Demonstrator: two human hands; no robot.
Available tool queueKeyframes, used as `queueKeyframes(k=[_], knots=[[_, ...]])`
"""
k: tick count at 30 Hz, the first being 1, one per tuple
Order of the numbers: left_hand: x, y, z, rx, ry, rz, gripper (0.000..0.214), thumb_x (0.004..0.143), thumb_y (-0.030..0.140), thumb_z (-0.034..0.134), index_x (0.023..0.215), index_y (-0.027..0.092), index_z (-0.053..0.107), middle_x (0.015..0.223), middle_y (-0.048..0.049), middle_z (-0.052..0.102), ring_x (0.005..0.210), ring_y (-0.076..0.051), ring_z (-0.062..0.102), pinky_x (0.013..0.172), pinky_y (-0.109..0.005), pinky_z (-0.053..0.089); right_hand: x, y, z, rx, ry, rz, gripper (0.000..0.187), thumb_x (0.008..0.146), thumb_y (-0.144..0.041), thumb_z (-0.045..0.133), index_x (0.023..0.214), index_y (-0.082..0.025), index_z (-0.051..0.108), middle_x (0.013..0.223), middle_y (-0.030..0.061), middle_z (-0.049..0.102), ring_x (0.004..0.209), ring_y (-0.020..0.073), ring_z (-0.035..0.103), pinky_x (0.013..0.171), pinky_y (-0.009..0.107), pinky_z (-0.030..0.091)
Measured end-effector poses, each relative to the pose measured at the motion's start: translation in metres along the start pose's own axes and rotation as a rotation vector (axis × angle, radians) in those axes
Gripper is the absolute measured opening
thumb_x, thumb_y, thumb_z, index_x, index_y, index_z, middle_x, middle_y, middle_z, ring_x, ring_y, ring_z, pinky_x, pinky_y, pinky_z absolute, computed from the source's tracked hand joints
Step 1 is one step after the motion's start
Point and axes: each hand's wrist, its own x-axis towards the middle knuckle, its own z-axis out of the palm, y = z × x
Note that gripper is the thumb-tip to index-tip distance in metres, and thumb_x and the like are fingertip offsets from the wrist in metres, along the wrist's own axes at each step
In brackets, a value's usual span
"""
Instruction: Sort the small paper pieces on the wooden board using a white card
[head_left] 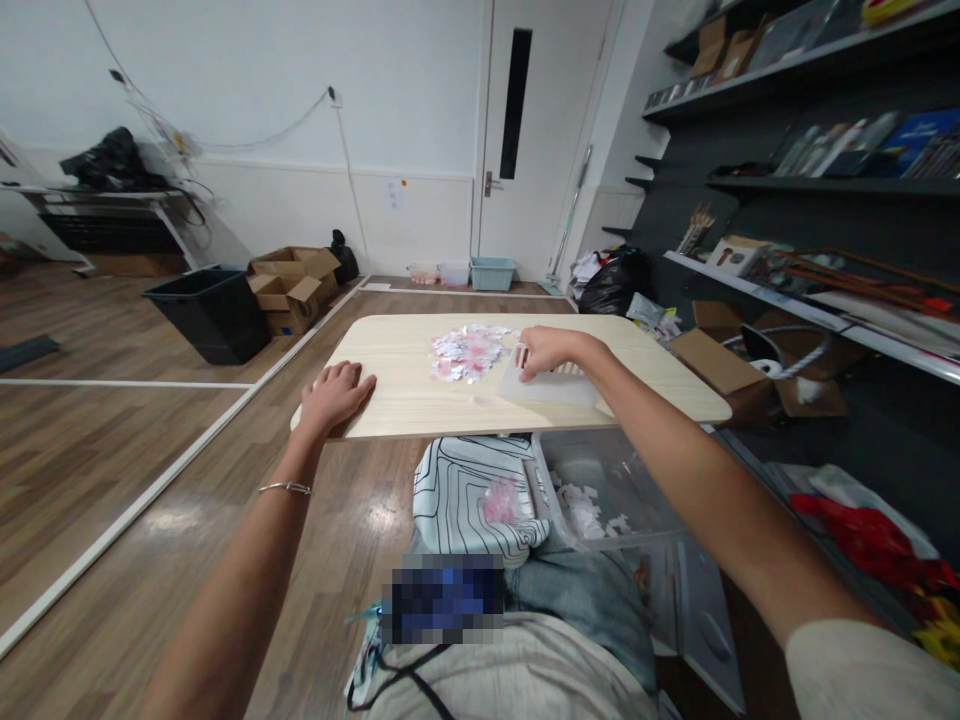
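Cloth of pale fabric with black angular lines [450,500], below the near table edge; pink scraps [501,500] lie on it.
Clear plastic box [645,505] stands just beside it, white paper-like pieces [581,512] inside; beyond, pale wood-grain tabletop with rounded corners [397,410] bears the left hand [337,395] at its left end, fingers loosely spread; right hand [553,350] has its fingers curled round a flat, translucent white plastic scraper [544,390]; pile of small white and pink scraps [469,352] lies on the tabletop, left of the scraper, contact between them undeterminable; farther back, black plastic bin [217,315], open brown cardboard boxes [292,285]; white door [555,150] farthest.
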Motion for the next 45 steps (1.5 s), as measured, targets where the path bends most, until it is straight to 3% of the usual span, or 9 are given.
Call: queueKeyframes(k=[7, 18, 24, 28, 32, 36, 41, 45], knots=[[-0.004, 0.004, -0.004, -0.011, -0.002, -0.012, 0.073, 0.117, 0.064, 0.040, 0.172, 0.028, 0.071, 0.195, -0.0189, 0.058, 0.179, -0.050, 0.052, 0.140, -0.077, 0.047, -0.011, 0.013, 0.000, 0.035, -0.033, 0.055, 0.045, 0.078, -0.029, 0.106, 0.119, -0.010, 0.098, 0.117, 0.0136, 0.096, 0.105, 0.0311, 0.091, 0.080, 0.029, 0.061], [-0.004, 0.003, -0.004, -0.018, 0.005, -0.003, 0.072, 0.118, 0.064, 0.039, 0.172, 0.028, 0.071, 0.194, -0.0193, 0.059, 0.179, -0.050, 0.051, 0.141, -0.078, 0.046, -0.035, -0.010, 0.007, -0.040, -0.069, -0.071, 0.027, 0.091, -0.018, 0.089, 0.115, -0.007, 0.095, 0.107, 0.0138, 0.094, 0.098, 0.0273, 0.085, 0.077, 0.029, 0.055], [-0.001, 0.001, -0.003, -0.002, -0.006, -0.012, 0.074, 0.118, 0.066, 0.039, 0.174, 0.028, 0.069, 0.196, -0.0185, 0.057, 0.180, -0.050, 0.050, 0.141, -0.077, 0.046, -0.042, -0.032, 0.019, 0.005, -0.161, -0.184, 0.011, 0.088, -0.019, 0.092, 0.098, -0.013, 0.092, 0.088, 0.0062, 0.088, 0.086, 0.0245, 0.079, 0.079, 0.030, 0.053], [-0.002, 0.002, -0.003, 0.005, -0.016, -0.013, 0.075, 0.119, 0.066, 0.037, 0.175, 0.027, 0.068, 0.196, -0.0188, 0.056, 0.180, -0.049, 0.050, 0.142, -0.076, 0.045, -0.042, -0.034, 0.021, 0.062, -0.176, -0.222, 0.008, 0.089, -0.020, 0.092, 0.087, -0.015, 0.086, 0.086, 0.0047, 0.086, 0.085, 0.0232, 0.077, 0.078, 0.030, 0.052], [-0.003, 0.004, -0.004, 0.003, -0.006, -0.019, 0.074, 0.118, 0.066, 0.037, 0.173, 0.028, 0.070, 0.196, -0.0181, 0.057, 0.179, -0.049, 0.051, 0.142, -0.075, 0.045, -0.042, -0.019, 0.006, 0.099, -0.015, -0.197, 0.014, 0.090, -0.026, 0.095, 0.097, -0.015, 0.090, 0.095, 0.0067, 0.090, 0.093, 0.0271, 0.081, 0.083, 0.030, 0.056], [-0.003, 0.004, -0.005, -0.011, -0.005, -0.022, 0.073, 0.117, 0.065, 0.039, 0.172, 0.029, 0.071, 0.194, -0.0183, 0.059, 0.179, -0.050, 0.051, 0.141, -0.077, 0.045, -0.035, -0.012, -0.007, -0.010, 0.117, -0.101, 0.022, 0.094, -0.026, 0.095, 0.111, -0.013, 0.095, 0.100, 0.0119, 0.092, 0.100, 0.0311, 0.085, 0.086, 0.032, 0.057], [-0.003, 0.004, -0.005, -0.009, -0.013, -0.017, 0.073, 0.118, 0.065, 0.038, 0.172, 0.027, 0.070, 0.196, -0.0191, 0.056, 0.180, -0.049, 0.050, 0.143, -0.076, 0.044, -0.026, -0.021, 0.002, -0.107, 0.035, -0.083, 0.030, 0.096, -0.019, 0.093, 0.123, -0.009, 0.097, 0.121, 0.0195, 0.095, 0.110, 0.0318, 0.088, 0.090, 0.032, 0.059], [-0.003, 0.003, -0.004, -0.017, -0.011, -0.012, 0.069, 0.118, 0.063, 0.040, 0.169, 0.031, 0.072, 0.193, -0.0183, 0.060, 0.179, -0.048, 0.052, 0.142, -0.077, 0.044, -0.028, -0.025, 0.010, -0.141, 0.005, -0.113, 0.033, 0.094, -0.019, 0.091, 0.125, -0.011, 0.098, 0.119, 0.0178, 0.096, 0.108, 0.0313, 0.089, 0.088, 0.032, 0.059]])
